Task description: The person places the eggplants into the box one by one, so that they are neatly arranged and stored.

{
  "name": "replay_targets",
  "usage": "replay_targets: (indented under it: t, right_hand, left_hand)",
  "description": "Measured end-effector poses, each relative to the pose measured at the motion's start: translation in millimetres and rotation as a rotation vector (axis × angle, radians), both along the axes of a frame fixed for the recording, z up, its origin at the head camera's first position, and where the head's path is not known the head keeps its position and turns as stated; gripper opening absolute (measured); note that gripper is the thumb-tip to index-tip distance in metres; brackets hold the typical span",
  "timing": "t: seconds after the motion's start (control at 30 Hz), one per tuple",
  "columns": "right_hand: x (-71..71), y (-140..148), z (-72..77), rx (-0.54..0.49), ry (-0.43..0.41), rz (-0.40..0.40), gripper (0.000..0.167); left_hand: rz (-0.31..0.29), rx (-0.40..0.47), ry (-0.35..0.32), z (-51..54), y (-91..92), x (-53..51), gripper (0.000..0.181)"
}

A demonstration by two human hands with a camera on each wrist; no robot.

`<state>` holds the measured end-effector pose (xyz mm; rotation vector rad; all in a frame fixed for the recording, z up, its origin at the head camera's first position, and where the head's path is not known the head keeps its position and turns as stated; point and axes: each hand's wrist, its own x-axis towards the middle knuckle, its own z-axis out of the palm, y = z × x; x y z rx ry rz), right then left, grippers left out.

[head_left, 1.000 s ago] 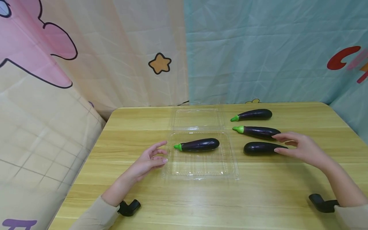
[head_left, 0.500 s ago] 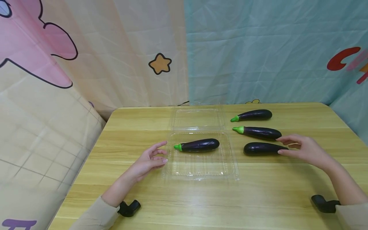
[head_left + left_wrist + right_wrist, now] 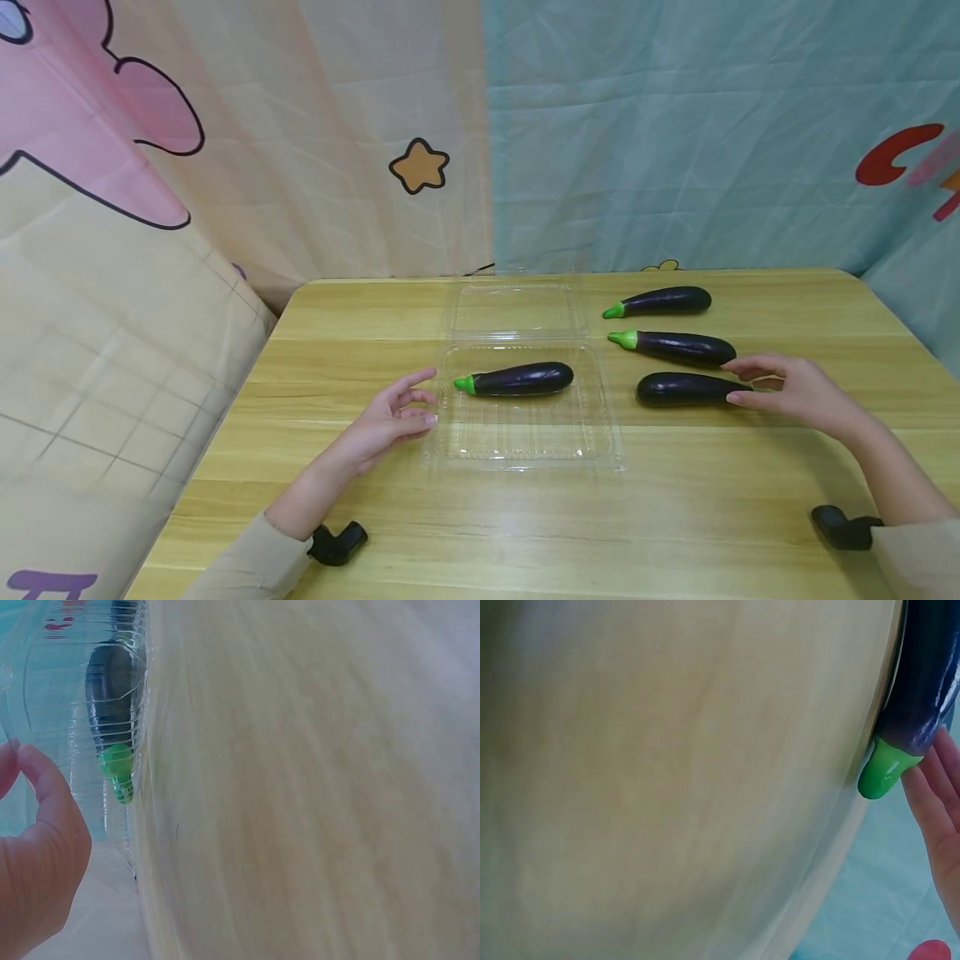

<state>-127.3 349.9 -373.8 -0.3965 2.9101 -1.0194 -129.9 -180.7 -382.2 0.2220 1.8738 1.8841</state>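
One dark purple eggplant lies in the clear hinged plastic container, its green stem pointing left. My left hand is at the container's left side, fingers loosely bent and thumb apart; whether it touches the rim I cannot tell. To the right, three more eggplants lie on the table: a far one, a middle one and a near one. My right hand is at the near one's right end, thumb and fingers spread; it hides that stem, which the right wrist view shows as a green stem beside my fingers.
The container's lid is folded back towards the rear of the wooden table. Printed curtains hang behind the table and at its left. Black angled fittings, a left one and a right one, sit by my wrists.
My right hand has shifted slightly to the right along the near eggplant, its fingertips now off the middle eggplant's tip. My left hand and all the eggplants have stayed in place.
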Motion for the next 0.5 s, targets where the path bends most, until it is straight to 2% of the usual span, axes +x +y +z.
replay_targets:
  t: [0.23,0.5]
  right_hand:
    - [-3.6,0.9,-0.9,-0.003,-0.032,0.037,0.042]
    - [-7.2,2.1,-2.3,0.03,-0.017,0.053,0.04]
  left_hand:
    - [0.001,-0.004,0.003,1.0,0.7,0.3,0.07]
    - [-0.007,0.006,0.009,-2.1,-0.5,-1.0,0.07]
